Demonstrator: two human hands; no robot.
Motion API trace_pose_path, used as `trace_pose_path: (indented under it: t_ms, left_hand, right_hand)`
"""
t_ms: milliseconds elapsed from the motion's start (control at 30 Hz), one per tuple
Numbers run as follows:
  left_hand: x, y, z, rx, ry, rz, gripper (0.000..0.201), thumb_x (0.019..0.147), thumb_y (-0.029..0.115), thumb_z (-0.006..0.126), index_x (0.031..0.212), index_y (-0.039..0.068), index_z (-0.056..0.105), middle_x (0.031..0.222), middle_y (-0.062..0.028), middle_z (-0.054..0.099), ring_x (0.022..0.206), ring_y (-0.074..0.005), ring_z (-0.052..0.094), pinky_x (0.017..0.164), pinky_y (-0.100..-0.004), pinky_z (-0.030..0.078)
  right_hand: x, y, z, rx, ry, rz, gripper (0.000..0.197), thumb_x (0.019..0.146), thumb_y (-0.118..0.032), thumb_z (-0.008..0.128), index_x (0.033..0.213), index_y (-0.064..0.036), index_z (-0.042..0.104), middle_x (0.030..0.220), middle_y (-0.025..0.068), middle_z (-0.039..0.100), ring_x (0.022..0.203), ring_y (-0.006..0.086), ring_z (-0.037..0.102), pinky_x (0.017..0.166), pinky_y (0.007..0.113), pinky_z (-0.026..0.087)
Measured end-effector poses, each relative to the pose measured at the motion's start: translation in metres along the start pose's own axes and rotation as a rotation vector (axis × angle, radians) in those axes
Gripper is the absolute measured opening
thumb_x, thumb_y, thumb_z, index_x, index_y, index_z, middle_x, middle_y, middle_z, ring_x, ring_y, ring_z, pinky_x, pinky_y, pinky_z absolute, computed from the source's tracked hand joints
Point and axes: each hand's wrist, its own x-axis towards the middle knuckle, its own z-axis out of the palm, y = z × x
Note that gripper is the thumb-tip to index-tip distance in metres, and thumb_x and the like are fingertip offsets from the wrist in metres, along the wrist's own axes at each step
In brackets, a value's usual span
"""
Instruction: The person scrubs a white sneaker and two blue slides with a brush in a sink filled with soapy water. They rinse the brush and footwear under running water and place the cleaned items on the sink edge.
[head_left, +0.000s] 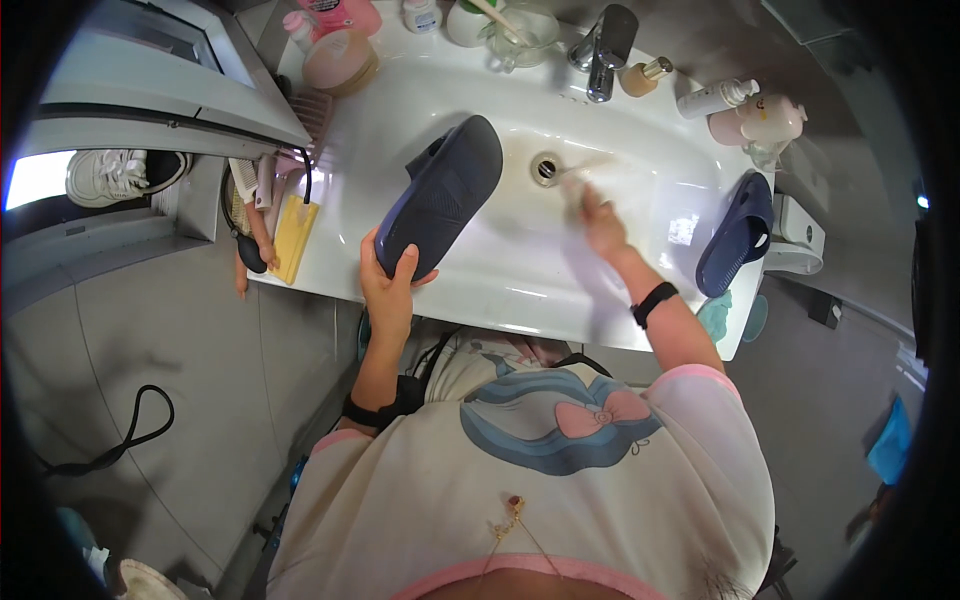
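Observation:
My left hand (387, 290) grips one end of a dark blue slide sandal (447, 195), thumb lying on the sole. The sandal is tilted over the left part of the white sink (520, 295), its strap partly showing on the left edge. My right hand (602, 225) is above the basin, just right of the drain (546, 169), smeared by motion. A pale blur lies at its fingertips; I cannot make out whether it holds anything. A matching blue slide sandal (737, 235) rests on the sink's right rim.
A chrome faucet (605, 50) stands at the back beside a small tan bottle (646, 77). Pump bottles (760, 125) crowd the far right corner. At left are a pink round tub (340, 62), a yellow comb-like item (293, 240) and an open cabinet door (170, 70).

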Motion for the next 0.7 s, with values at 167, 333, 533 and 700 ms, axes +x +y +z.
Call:
trace_pose_path:
  t_ms: [167, 333, 533, 700]
  left_hand:
    - [0.011, -0.004, 0.013, -0.034, -0.081, -0.062, 0.036, 0.086, 0.006, 0.056, 0.118, 0.004, 0.041, 0.105, -0.0091, 0.052, 0.088, -0.0172, 0.057, 0.062, -0.0321, 0.058]
    - [0.014, -0.014, 0.028, -0.064, -0.147, -0.102, 0.034, 0.086, 0.006, 0.055, 0.116, 0.002, 0.041, 0.106, -0.0099, 0.053, 0.088, -0.0193, 0.059, 0.062, -0.0347, 0.059]
    - [0.017, -0.018, 0.049, -0.098, -0.198, -0.172, 0.032, 0.086, 0.006, 0.054, 0.115, 0.003, 0.042, 0.105, -0.0101, 0.054, 0.089, -0.0205, 0.059, 0.062, -0.0359, 0.059]
    - [0.021, -0.018, 0.062, -0.134, -0.229, -0.196, 0.03, 0.086, 0.006, 0.055, 0.113, 0.003, 0.043, 0.103, -0.0099, 0.055, 0.087, -0.0212, 0.06, 0.063, -0.038, 0.058]
  right_hand:
    - [-0.04, -0.047, -0.044, 0.303, 0.013, -0.017, 0.074, 0.082, -0.03, 0.059, 0.141, -0.0092, 0.021, 0.116, 0.0247, 0.049, 0.097, 0.0375, 0.056, 0.083, 0.042, 0.046]
    - [-0.044, -0.069, -0.122, 0.797, 0.377, 0.0, 0.029, 0.078, -0.018, 0.068, 0.096, 0.0013, 0.056, 0.078, 0.0106, 0.061, 0.071, 0.0168, 0.058, 0.068, 0.03, 0.047]
    - [-0.006, -0.122, -0.192, 1.136, 0.464, -0.17, 0.018, 0.081, -0.014, 0.064, 0.088, 0.0015, 0.058, 0.075, 0.0064, 0.064, 0.06, 0.01, 0.054, 0.051, 0.024, 0.041]
    - [0.014, -0.131, -0.2, 1.435, 0.363, -0.15, 0.009, 0.083, -0.009, 0.06, 0.087, -0.0012, 0.057, 0.078, 0.0088, 0.065, 0.052, 0.0072, 0.049, 0.041, 0.02, 0.033]
